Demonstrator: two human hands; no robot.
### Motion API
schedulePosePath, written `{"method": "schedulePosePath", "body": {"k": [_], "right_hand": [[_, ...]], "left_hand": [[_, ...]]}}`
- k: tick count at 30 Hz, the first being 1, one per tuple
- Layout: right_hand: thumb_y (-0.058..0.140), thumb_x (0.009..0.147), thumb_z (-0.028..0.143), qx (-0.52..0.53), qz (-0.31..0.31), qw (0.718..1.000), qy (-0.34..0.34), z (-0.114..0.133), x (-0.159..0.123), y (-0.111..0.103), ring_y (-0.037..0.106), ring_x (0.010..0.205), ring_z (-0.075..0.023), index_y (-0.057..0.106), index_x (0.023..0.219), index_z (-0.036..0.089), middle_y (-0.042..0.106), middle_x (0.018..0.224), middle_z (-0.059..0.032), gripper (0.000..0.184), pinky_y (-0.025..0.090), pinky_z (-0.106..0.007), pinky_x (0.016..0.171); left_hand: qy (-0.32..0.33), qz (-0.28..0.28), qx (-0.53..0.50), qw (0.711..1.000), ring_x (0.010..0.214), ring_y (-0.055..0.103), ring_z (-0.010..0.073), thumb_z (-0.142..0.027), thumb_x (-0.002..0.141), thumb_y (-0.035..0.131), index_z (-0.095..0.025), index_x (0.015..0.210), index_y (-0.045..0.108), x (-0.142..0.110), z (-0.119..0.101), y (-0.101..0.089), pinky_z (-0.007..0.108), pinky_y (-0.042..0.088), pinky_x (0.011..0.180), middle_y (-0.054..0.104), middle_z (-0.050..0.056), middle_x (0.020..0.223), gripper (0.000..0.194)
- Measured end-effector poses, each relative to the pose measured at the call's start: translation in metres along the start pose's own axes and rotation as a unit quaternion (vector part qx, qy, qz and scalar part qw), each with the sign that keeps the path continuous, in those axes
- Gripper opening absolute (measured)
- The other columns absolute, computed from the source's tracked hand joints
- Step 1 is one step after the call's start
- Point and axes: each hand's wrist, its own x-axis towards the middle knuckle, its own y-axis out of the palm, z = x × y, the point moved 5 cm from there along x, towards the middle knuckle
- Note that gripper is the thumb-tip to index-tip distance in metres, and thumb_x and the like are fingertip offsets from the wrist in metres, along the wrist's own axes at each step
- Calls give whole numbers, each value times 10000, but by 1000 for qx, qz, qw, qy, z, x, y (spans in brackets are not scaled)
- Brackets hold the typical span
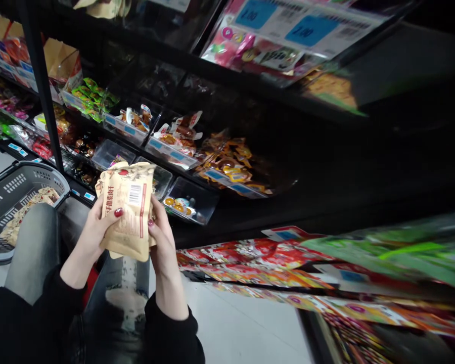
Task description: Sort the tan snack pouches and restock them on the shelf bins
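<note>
A small stack of beige snack packets (127,210) is held between my two hands, above my knees. The front packet shows a barcode and red printed characters, and more packets peek out behind it. My left hand (94,230) grips the left side, its thumb lying across the face. On the right edge, my right hand (161,227) presses with the thumb in front and its fingers hidden behind. To the left, a grey shopping basket (62,181) stands on the floor, with similar beige packets (26,212) in it.
Dark shelves with clear bins of wrapped snacks (227,159) run along the front. A black shelf post (41,86) rises at the left. Racks of red and green packets (258,253) lie to the right. Blue price tags (313,34) hang overhead. Pale floor tiles (242,323) show below.
</note>
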Motion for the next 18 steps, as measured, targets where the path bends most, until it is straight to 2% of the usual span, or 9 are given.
{"method": "schedulePosePath", "body": {"k": [3, 7, 9, 11, 13, 15, 18], "right_hand": [[588, 816, 451, -68, 15, 997, -20, -2, 0, -1, 385, 1376, -269, 517, 1312, 298, 472, 1459, -10, 524, 268, -460, 1167], [522, 840, 540, -95, 40, 993, -62, 2, -1, -2, 337, 1402, -276, 441, 1375, 326, 403, 1502, -20, 581, 260, -496, 1161], [530, 815, 589, -127, 28, 988, -88, 9, -3, -3, 280, 1426, -294, 454, 1363, 325, 337, 1534, -33, 612, 274, -508, 1148], [602, 773, 573, -190, 11, 977, -97, 16, -4, -3, 283, 1417, -314, 580, 1235, 298, 314, 1534, -54, 538, 306, -494, 1127], [654, 759, 499, -231, -2, 970, -81, 21, -4, -3, 389, 1348, -312, 683, 1031, 263, 394, 1469, -79, 361, 360, -464, 1083], [659, 775, 427, -234, -23, 970, -59, 23, -3, -3, 505, 1234, -289, 706, 845, 233, 524, 1332, -95, 211, 404, -443, 1027], [680, 766, 353, -198, -62, 977, -46, 23, -4, -5, 571, 1122, -266, 675, 684, 206, 629, 1155, -86, 168, 422, -417, 964]], "left_hand": [[-42, 30, -5, 999, 943, 691, 260, -247, 650, 801, -206, 1095, 656, 1, 0, -4, 326, 555, 809, 729, 70, 1070, 470], [-30, 26, 0, 999, 863, 708, 236, -242, 597, 834, -193, 1013, 696, 2, -2, -8, 276, 564, 728, 752, 61, 983, 441], [-17, 12, 10, 1000, 857, 708, 233, -244, 583, 843, -197, 994, 702, 3, -2, -8, 281, 563, 732, 756, 52, 964, 437], [1, -3, 31, 1000, 876, 703, 233, -258, 593, 841, -201, 993, 701, 3, -2, -8, 287, 560, 749, 756, 47, 976, 427], [20, -7, 64, 998, 907, 695, 235, -272, 610, 834, -195, 1008, 698, 3, -1, -8, 284, 553, 762, 752, 53, 1005, 428], [36, 1, 98, 995, 942, 685, 242, -293, 630, 825, -190, 1038, 692, 3, 0, -8, 277, 544, 768, 743, 62, 1040, 442], [56, 20, 129, 990, 974, 671, 247, -346, 664, 805, -199, 1085, 675, 3, 2, -9, 280, 530, 787, 731, 62, 1070, 465]]}}
